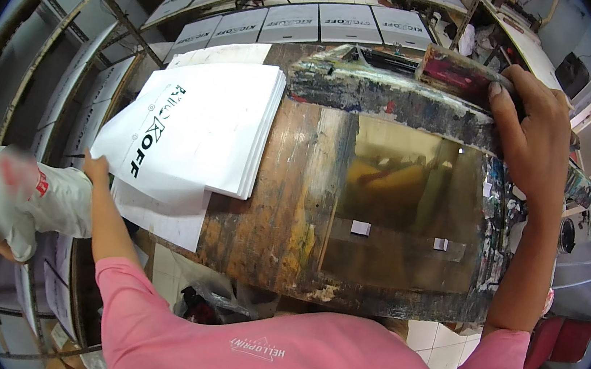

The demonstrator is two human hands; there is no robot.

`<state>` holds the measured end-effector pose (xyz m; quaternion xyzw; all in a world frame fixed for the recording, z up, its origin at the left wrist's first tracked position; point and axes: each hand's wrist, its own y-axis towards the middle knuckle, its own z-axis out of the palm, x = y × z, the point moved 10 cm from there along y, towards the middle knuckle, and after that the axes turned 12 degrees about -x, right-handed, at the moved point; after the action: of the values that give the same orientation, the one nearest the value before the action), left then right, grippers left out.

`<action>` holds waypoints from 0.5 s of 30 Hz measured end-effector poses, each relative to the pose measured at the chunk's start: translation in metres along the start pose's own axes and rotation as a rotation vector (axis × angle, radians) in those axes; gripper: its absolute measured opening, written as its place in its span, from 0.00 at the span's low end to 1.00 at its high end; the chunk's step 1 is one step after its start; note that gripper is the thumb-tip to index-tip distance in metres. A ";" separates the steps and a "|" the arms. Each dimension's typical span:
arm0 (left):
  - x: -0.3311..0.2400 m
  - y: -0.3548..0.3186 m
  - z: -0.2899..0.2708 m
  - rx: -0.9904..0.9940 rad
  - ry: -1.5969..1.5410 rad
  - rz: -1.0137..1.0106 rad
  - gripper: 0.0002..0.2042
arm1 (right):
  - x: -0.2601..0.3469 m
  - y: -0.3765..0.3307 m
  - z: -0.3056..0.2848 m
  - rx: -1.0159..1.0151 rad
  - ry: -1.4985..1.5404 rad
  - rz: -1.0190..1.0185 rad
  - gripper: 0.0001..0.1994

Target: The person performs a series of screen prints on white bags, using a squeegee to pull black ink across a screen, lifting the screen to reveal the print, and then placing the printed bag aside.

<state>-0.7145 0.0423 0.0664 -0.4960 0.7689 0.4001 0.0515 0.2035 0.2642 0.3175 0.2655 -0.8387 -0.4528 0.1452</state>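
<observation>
At the left, my left hand (97, 168) pinches the near-left corner of a white printed sheet (204, 119). This sheet lies on top of a stack of white sheets, and its held corner bends upward. My right hand (533, 128) is at the far right, with its thumb and fingers closed on the end of a paint-stained wooden squeegee (457, 73). The squeegee sits along a thick, ink-crusted bar (393, 97). Between my arms lies a shiny brownish glass plate (410, 198) with small white tabs (360, 228) near its front.
The glass and stack rest on a worn wooden table (271, 204). Metal racks (25, 95) holding printed white sheets (288, 22) stand left and behind. Another person (53, 197) is at the left. A red chair (558, 338) stands at the right. A plastic bag (225, 289) lies below the table.
</observation>
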 end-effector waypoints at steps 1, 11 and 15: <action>-0.031 -0.015 0.004 -0.075 0.070 0.163 0.30 | 0.000 0.000 0.000 -0.011 0.006 0.000 0.20; -0.408 -0.391 0.003 0.268 -0.245 1.000 0.10 | -0.001 -0.003 -0.003 -0.034 -0.013 -0.016 0.23; -0.410 -0.405 0.023 0.209 0.006 1.081 0.11 | 0.001 -0.006 -0.003 -0.015 0.009 -0.034 0.20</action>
<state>-0.1904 0.2768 0.0177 -0.0238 0.9500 0.2895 -0.1145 0.2058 0.2590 0.3139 0.2806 -0.8299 -0.4603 0.1434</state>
